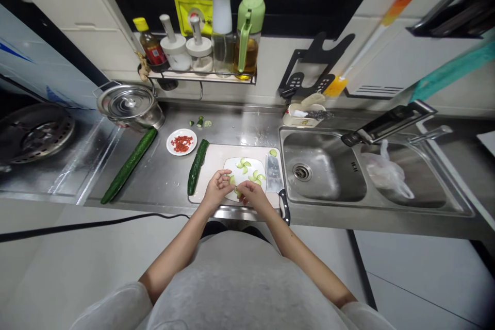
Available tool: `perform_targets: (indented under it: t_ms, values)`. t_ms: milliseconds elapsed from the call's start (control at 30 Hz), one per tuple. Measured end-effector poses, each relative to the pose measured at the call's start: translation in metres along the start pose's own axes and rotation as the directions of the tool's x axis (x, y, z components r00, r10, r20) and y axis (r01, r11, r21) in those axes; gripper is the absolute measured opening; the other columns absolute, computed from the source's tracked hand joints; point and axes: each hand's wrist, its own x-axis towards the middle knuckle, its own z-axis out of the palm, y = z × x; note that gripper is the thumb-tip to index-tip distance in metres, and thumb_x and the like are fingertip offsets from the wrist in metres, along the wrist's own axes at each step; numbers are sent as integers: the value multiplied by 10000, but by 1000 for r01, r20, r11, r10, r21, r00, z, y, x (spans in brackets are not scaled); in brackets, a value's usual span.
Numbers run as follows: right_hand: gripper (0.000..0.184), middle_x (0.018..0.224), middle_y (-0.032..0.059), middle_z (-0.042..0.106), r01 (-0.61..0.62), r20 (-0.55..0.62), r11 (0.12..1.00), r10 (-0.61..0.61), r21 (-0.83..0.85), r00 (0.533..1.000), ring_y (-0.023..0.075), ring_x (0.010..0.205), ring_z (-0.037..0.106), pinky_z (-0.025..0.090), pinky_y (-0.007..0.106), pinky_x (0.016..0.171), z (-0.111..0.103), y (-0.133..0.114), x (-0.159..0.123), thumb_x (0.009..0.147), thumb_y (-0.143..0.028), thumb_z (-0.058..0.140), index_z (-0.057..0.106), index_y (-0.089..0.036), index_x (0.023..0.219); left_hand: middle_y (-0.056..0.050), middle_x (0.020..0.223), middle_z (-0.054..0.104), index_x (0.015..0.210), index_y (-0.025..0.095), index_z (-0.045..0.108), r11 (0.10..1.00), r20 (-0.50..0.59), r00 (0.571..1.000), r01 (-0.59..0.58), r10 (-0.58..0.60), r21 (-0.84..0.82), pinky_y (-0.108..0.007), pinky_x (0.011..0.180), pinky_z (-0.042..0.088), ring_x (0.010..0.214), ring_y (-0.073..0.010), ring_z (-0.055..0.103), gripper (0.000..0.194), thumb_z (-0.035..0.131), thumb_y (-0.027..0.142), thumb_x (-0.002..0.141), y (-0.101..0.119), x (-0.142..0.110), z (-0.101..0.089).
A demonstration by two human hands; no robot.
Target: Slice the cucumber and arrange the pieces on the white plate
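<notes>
A white plate (227, 163) lies on the pale cutting board (212, 157), with thin cucumber slices (244, 165) fanned out in small groups on it. At the plate's left edge, my left hand (217, 189) is closed, its curled fingertips at a cucumber slice (232, 179). My right hand (252, 196) reaches over the near side, thumb and fingers pinched on a small cucumber slice, partly hidden. Some red bits show under that hand. To the right on the board rests a cleaver (274, 172), its black handle over the near edge. A cut cucumber (198, 167) lies along the board's left side.
A small dish (181, 142) of chopped red pieces stands left of the board, near a whole cucumber (129, 165) and a lidded steel pot (129, 103). Cucumber ends (200, 122) lie behind. At right is a double sink (323, 165); a bottle rack (204, 77) hangs on the wall.
</notes>
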Motion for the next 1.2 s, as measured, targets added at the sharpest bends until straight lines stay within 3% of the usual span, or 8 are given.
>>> perform_targets:
  t_ms: [133, 267, 400, 500, 633, 800, 1200]
  values:
    - [164, 563, -26, 578, -73, 1, 997, 73, -21, 997, 97, 493, 520, 384, 194, 419, -2, 3, 6, 704, -341, 625, 564, -189, 711, 36, 811, 555, 1073, 194, 541, 999, 4, 1000, -27, 27, 18, -180, 643, 430, 652, -54, 548, 513, 775, 264, 622, -8, 0, -4]
    - [180, 523, -35, 556, -74, -12, 990, 73, -117, 997, 92, 451, 484, 350, 191, 396, -4, 8, 17, 704, -352, 637, 547, -196, 706, 38, 811, 538, 1067, 191, 551, 996, -23, 999, -38, 40, 84, -179, 634, 417, 636, -50, 529, 495, 759, 245, 621, -17, 2, -7]
    - [195, 519, -45, 548, 14, -40, 957, -27, -288, 999, 98, 462, 482, 360, 207, 440, -5, 11, 31, 710, -373, 631, 546, -198, 697, 39, 794, 530, 1031, 181, 576, 980, -81, 995, -43, 60, 196, -183, 615, 409, 605, -50, 506, 456, 741, 240, 610, -25, 7, -12]
    - [179, 571, -39, 566, 86, -67, 873, -135, -480, 989, 110, 540, 518, 370, 214, 510, -6, 10, 43, 711, -353, 635, 560, -194, 678, 43, 756, 540, 1012, 180, 595, 945, -128, 988, -43, 89, 325, -192, 631, 421, 607, -63, 509, 412, 722, 230, 623, -30, 16, -17]
    - [132, 665, -29, 588, 50, -82, 731, -144, -680, 986, 114, 629, 526, 341, 211, 553, -3, 5, 59, 738, -315, 636, 595, -191, 720, 50, 733, 576, 1001, 200, 617, 853, -171, 977, -21, 128, 521, -200, 669, 434, 623, -75, 535, 347, 689, 193, 662, -32, 28, -24]
    - [137, 768, -8, 615, 35, -62, 610, -136, -792, 989, 123, 711, 531, 308, 211, 565, 4, 0, 73, 787, -324, 631, 620, -192, 824, 62, 705, 606, 993, 242, 640, 698, -196, 970, 42, 142, 715, -211, 711, 423, 678, -95, 579, 293, 660, 193, 705, -29, 38, -26]
    - [116, 857, 20, 651, -30, -66, 446, -66, -895, 996, 144, 785, 571, 304, 219, 556, 15, -8, 87, 860, -294, 540, 607, -208, 899, 47, 785, 656, 961, 260, 650, 453, -175, 975, 96, 135, 886, -275, 801, 377, 760, -131, 605, 212, 613, 228, 754, -22, 47, -22]
